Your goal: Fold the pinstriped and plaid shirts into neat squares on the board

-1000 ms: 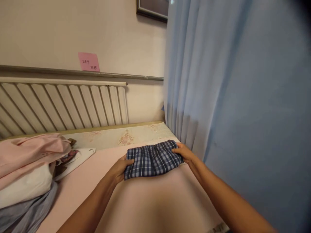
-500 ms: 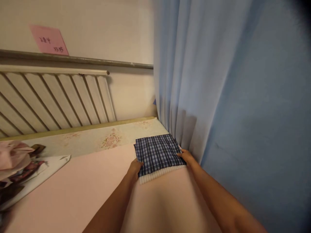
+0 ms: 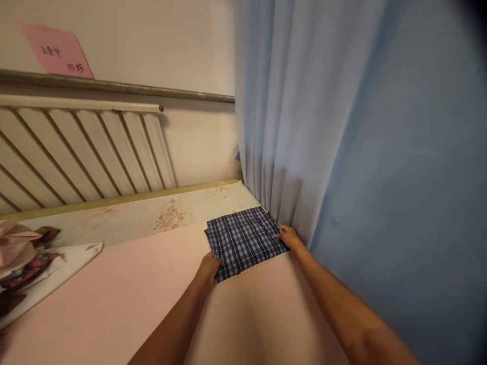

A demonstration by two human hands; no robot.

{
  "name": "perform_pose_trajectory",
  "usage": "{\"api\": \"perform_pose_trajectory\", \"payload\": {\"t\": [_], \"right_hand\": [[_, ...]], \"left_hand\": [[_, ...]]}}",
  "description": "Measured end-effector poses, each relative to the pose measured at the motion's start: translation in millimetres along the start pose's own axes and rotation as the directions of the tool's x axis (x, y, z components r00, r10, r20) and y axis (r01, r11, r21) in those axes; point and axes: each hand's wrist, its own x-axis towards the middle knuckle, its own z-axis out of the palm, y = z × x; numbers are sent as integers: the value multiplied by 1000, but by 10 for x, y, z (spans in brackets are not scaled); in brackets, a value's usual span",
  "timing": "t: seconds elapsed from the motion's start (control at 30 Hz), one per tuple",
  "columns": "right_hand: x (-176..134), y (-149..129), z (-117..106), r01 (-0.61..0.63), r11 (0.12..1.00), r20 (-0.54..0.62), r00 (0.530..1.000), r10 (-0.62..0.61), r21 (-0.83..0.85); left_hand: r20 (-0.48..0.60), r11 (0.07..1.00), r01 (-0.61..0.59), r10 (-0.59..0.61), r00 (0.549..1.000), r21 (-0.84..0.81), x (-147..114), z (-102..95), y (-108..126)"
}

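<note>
A folded navy, blue and white plaid cloth (image 3: 245, 241) lies flat at the far right of the pink surface. Only a thin strip of a pale striped cloth (image 3: 253, 267) shows beneath its near edge. My left hand (image 3: 210, 266) grips the plaid cloth at its left side, with the thumb on top and the other fingers mostly hidden. At the right side, close to the curtain, my right hand (image 3: 289, 237) pinches the same cloth, thumb and fingers at its edge.
A blue curtain (image 3: 274, 126) hangs along the right, next to a blue wall (image 3: 403, 177). Beyond the pink surface (image 3: 152, 284) run a floral strip (image 3: 169, 215) and a white radiator (image 3: 87, 152). Crumpled fabric and a printed white bag (image 3: 76, 263) lie at left.
The plaid cloth's near edge has come toward me, covering most of the striped cloth below it. Both hands keep hold of its sides. The view has shifted slightly.
</note>
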Motion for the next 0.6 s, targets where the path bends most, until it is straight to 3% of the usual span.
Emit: {"api": "perform_pose_trajectory", "payload": {"t": [0.2,0.33,0.43,0.5,0.6], "right_hand": [[-95,-117,1,20,967,-83,996,-43,-255],[-305,-395,113,128,919,-161,966,-200,-374],[-481,-661,364,320,833,-72,917,-391,-451],[-598,-763,587,481,687,57,838,-542,-544],[-747,-733,890,560,555,202,792,-576,-615]], "left_hand": [[-3,1000,-4,4,1000,-10,-16,7,-40],[19,1000,-4,4,1000,-20,-43,1,-53],[24,1000,-1,2,1000,-27,-68,-5,-54],[28,1000,-1,2,1000,-30,-86,-8,-55],[31,999,-9,10,999,-32,-126,-14,-56]]}}
